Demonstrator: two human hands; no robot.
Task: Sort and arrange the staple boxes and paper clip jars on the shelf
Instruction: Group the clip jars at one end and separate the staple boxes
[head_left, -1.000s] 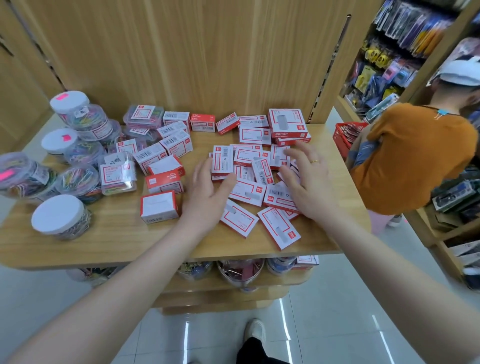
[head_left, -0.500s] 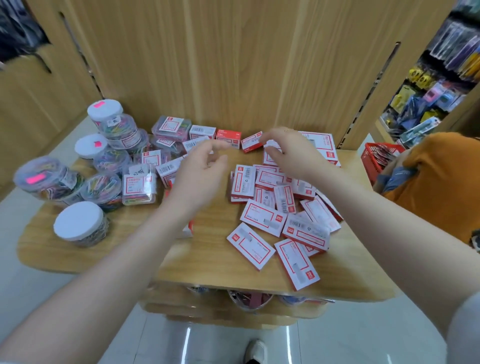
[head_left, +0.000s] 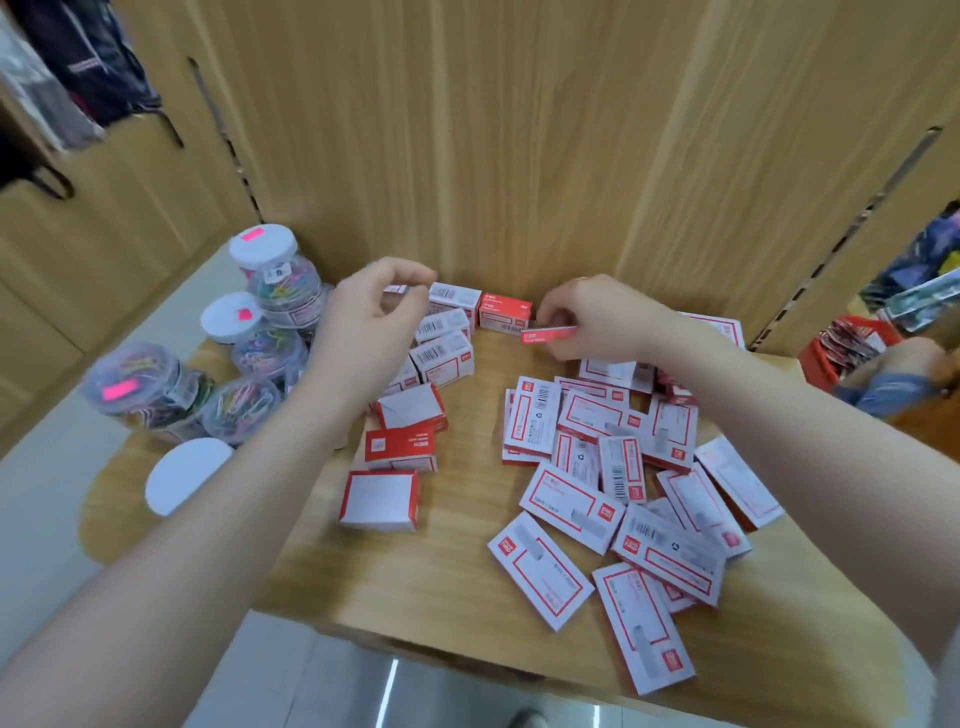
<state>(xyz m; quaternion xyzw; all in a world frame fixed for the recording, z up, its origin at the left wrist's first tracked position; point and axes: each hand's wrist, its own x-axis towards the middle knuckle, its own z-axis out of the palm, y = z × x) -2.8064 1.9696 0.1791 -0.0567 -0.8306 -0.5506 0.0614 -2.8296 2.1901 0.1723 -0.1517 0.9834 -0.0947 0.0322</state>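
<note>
Wooden panelling is rising behind a rounded wooden shelf (head_left: 467, 597) where stationery is lying scattered. Over at the left edge, clear paper clip jars (head_left: 254, 364) are clustering together, full of coloured clips; the tallest jar (head_left: 275, 280) is standing at the back with a pink sticker on its white lid, another jar (head_left: 145, 387) is lying tilted on its side nearer the front, and a white-lidded jar (head_left: 187, 475) is sitting closest to the front, partly hidden by the forearm. Just right of the jars, the left hand (head_left: 371, 325) is hovering above a group of small chunky staple boxes (head_left: 441, 353), its fingers curling and its thumb and forefinger pinching the end of a small box (head_left: 397, 289), which is blurred and mostly hidden. Below that hand, more chunky boxes are lying in a loose column toward the front, the nearest one (head_left: 382, 500) showing a blank white face. A red staple box (head_left: 505, 312) is standing against the back panel between the two hands. To its right, the right hand (head_left: 592, 322) is gripping a thin red-edged staple box (head_left: 548, 334) edge-on between fingers and thumb, holding it just off the shelf near the red box. Across the right half, flat white-and-red staple boxes (head_left: 623, 499) are sprawling in an overlapping heap reaching the front edge. At the far right, a red basket (head_left: 826, 353) is showing beyond the shelf.
</note>
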